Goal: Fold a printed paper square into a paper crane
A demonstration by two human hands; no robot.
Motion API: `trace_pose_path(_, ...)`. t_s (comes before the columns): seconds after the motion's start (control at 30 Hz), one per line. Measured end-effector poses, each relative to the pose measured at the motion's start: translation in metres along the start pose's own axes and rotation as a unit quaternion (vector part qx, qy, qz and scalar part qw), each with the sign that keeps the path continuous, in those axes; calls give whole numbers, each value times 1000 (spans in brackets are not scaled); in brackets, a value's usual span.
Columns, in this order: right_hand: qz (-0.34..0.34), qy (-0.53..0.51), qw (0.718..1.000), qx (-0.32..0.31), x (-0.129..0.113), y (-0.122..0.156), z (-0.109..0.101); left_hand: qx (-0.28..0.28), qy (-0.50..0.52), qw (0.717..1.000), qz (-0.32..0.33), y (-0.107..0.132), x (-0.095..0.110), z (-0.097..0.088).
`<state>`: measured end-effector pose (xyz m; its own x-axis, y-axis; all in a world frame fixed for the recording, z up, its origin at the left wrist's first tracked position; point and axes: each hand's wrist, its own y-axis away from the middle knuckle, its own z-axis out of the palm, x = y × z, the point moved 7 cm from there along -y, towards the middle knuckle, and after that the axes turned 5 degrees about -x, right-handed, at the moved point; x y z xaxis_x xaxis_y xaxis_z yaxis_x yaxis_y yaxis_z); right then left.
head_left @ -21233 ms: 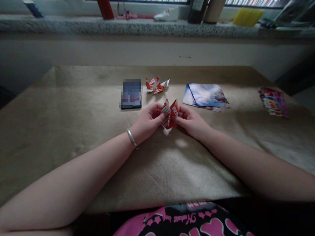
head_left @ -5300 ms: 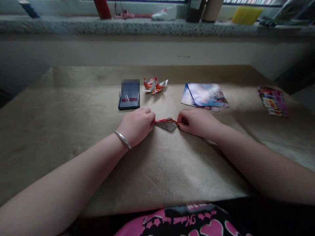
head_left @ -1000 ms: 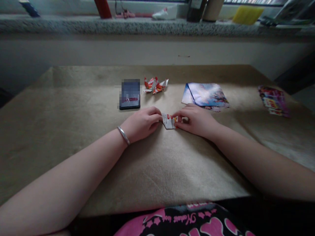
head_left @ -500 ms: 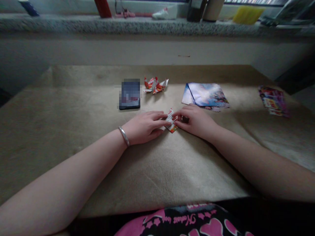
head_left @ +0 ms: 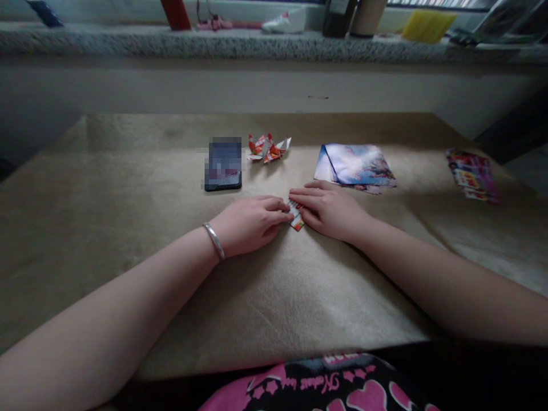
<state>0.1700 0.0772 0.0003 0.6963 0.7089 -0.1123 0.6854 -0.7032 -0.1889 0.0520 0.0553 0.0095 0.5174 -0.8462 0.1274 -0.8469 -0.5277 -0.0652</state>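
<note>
Between my hands a small folded piece of printed paper (head_left: 296, 221), white with red and orange, lies flat on the table. My left hand (head_left: 252, 224), with a silver bangle (head_left: 213, 240) at the wrist, rests its fingertips on the paper's left edge. My right hand (head_left: 331, 210) lies over the paper's right and upper parts, its fingers stretched out flat and pressing down. Part of the paper is hidden under the fingers. Just beyond stand folded red-and-white paper cranes (head_left: 268, 148), close together.
A phone (head_left: 223, 164), partly pixelated, lies left of the cranes. Sheets with a sky picture (head_left: 359, 164) lie beyond my right hand, and colourful printed cards (head_left: 473, 176) farther right. Bottles and a yellow item (head_left: 428, 26) stand on the stone windowsill (head_left: 257, 44) behind the brown-covered table (head_left: 240, 319).
My right hand's fingers have gone from bent and pinching at the paper to stretched flat across it, moving left. The paper's upper point is now covered. My left hand has barely moved.
</note>
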Motion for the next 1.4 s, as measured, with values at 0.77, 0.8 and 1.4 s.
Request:
trace_pose_path(0.77, 54, -3, 997, -49, 9, -3, 7, 6, -68, 998, 11, 3, 3, -9)
trace_pose_path(0.8, 53, 0, 997, -49, 9, -2, 8, 1, -67, 998, 15, 3, 3, -10)
trace_pose_path(1.4, 45, 4, 995, -91, 6, 3, 10, -47, -87, 995, 16, 7, 10, -7)
